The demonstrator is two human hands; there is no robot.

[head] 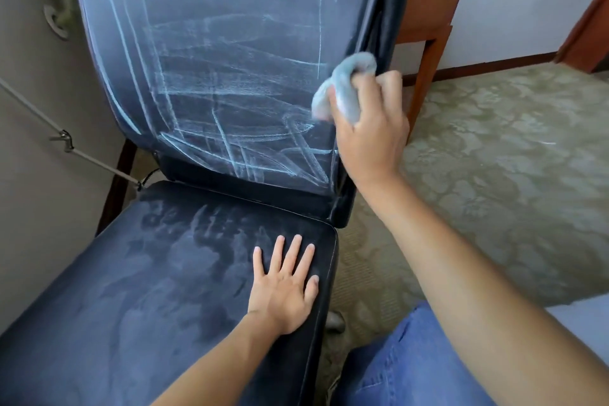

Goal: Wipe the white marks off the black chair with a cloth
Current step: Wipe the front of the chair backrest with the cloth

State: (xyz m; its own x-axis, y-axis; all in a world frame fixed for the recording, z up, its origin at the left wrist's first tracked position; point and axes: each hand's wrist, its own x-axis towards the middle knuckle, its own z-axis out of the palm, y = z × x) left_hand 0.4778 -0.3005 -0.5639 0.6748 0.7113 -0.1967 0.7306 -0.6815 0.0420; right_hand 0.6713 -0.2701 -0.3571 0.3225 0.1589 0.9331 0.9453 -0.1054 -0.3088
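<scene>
Matt chalk-smeared chair [204, 82], soft cloth [346, 86]

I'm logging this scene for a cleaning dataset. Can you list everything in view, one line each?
chair: one, black, left and centre, seat dusty
white marks: many streaks, across the chair's backrest
cloth: one, grey, bunched at the backrest's right edge
wooden table: one, reddish brown, behind the chair at right
carpet: one, pale green patterned, on the floor at right
rope: one, grey, with a metal hook, at left
jeans: blue, bottom right
left hand: flat on the seat, fingers spread
right hand: grips the cloth
</scene>
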